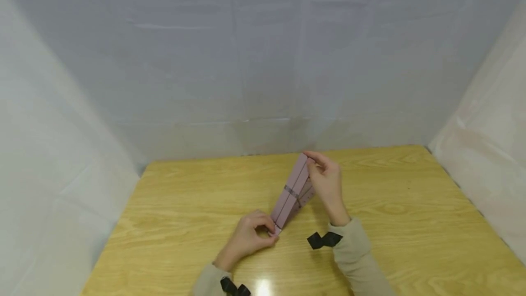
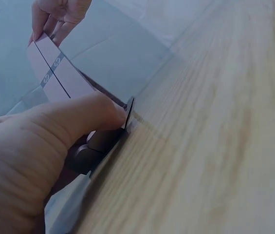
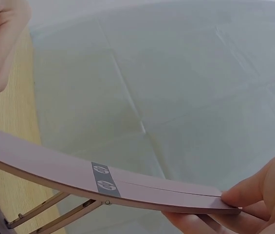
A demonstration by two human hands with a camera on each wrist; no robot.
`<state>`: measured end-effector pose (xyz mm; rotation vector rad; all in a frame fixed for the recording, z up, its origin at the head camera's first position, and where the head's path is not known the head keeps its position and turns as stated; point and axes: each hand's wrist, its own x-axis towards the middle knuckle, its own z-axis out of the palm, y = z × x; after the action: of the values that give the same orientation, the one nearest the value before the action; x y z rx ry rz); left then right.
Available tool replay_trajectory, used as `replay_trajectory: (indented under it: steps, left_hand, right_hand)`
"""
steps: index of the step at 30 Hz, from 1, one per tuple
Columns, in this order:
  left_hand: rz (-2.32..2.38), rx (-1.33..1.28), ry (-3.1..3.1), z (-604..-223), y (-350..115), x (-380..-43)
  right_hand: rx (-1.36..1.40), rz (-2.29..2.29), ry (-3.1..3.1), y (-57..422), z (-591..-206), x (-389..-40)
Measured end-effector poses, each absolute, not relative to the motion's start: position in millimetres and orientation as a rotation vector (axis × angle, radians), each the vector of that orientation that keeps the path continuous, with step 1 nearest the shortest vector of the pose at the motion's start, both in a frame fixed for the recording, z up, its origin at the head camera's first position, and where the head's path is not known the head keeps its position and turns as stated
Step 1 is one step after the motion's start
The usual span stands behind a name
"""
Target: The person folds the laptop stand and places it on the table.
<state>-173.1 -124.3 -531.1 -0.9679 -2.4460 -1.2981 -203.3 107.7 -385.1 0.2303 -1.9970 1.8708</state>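
A pink folding laptop stand [image 1: 290,194], marked with a dark band and HP logos, slants up from the table with its far end raised. Two slim support struts [image 3: 71,214] show under its top bars in the right wrist view. My left hand [image 1: 249,235] pinches the low near end, where a small lip [image 2: 129,111] sticks up by the thumb. At the raised end, my right hand [image 1: 327,185] grips the bars between thumb and fingers. Part of the lower frame is hidden behind the top bars in the head view.
The wooden table [image 1: 185,195] lies under both hands. Pale sheeting [image 1: 263,72] hangs behind the table's back edge and along both sides. Black markers [image 1: 324,240] sit at the sleeve cuffs.
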Motion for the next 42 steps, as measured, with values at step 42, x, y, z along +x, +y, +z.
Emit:
replay_trajectory:
  steps: [42]
  left_hand:
    - [-1.579, -1.081, -2.553, -521, -142, -199]
  right_hand:
    - [0.231, 1.920, -2.104, 128, -407, -223]
